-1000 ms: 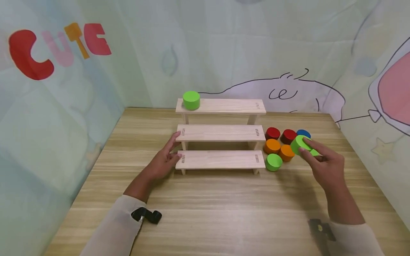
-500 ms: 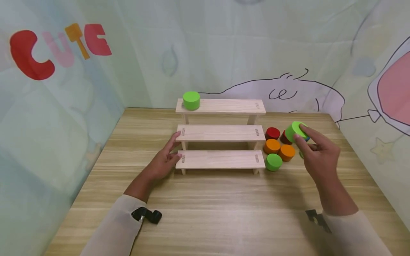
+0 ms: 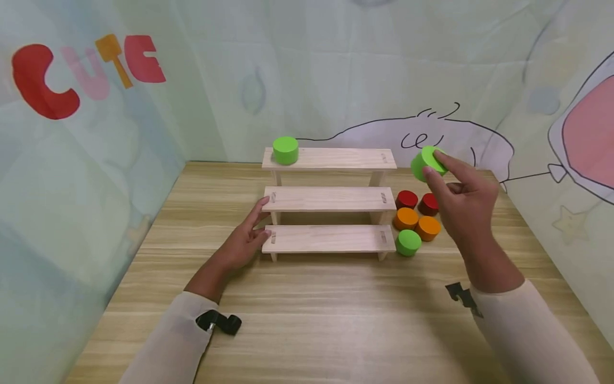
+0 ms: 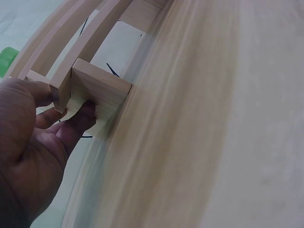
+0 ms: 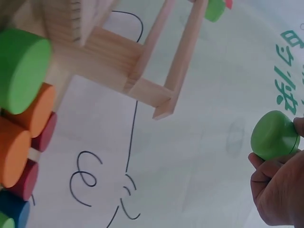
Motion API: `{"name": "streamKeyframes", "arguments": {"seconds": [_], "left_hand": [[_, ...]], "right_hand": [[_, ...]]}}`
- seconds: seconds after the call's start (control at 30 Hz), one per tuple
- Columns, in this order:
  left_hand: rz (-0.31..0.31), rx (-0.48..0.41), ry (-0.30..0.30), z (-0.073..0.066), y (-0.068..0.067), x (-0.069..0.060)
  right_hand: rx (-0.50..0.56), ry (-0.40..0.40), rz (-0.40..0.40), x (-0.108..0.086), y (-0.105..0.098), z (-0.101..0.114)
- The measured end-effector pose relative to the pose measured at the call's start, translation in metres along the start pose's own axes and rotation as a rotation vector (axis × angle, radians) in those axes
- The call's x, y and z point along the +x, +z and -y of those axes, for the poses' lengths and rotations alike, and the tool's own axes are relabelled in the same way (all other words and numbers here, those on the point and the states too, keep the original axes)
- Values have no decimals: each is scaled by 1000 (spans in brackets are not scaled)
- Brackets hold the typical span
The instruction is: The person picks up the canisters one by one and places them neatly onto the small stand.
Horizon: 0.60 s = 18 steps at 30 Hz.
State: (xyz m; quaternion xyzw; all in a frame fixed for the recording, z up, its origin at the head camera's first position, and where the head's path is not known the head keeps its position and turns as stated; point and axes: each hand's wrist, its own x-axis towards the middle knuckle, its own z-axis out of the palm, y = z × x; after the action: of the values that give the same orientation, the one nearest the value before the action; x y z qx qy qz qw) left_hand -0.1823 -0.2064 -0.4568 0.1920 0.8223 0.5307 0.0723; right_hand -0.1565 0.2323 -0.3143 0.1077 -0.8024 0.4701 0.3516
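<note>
My right hand [image 3: 467, 205] pinches a bright green cylinder block [image 3: 426, 164] between thumb and fingers, in the air right of the three-step wooden stand [image 3: 329, 199]. In the right wrist view the same green block [image 5: 273, 135] is held out at the right edge. At the stand's left end my left hand [image 3: 243, 242] holds the edges of the lower and middle steps. The left wrist view shows its curled fingers [image 4: 83, 118] at a leg of the stand. A second green block [image 3: 285, 151] sits on the left of the top step.
Beside the stand's right end are red blocks [image 3: 406, 199], orange blocks [image 3: 428, 228] and a green block [image 3: 408, 243]. The right wrist view also shows a blue block [image 5: 15, 209]. A printed cloth [image 3: 336, 69] hangs behind the wood-grain table [image 3: 307, 320].
My right hand has lifted the green block up and leftward, away from the loose blocks, to about the top step's height. The left hand stays at the stand.
</note>
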Motion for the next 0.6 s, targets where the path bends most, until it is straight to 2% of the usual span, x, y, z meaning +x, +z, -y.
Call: {"name": "streamKeyframes", "arguments": {"seconds": [0.33,0.6], "left_hand": [[0,-10,3,1,-1,-1],[-2,-22,14,1,-1,0]], "right_hand": [[52,-45,13,30,29,21],[45,-25,26,53,50,38]]}}
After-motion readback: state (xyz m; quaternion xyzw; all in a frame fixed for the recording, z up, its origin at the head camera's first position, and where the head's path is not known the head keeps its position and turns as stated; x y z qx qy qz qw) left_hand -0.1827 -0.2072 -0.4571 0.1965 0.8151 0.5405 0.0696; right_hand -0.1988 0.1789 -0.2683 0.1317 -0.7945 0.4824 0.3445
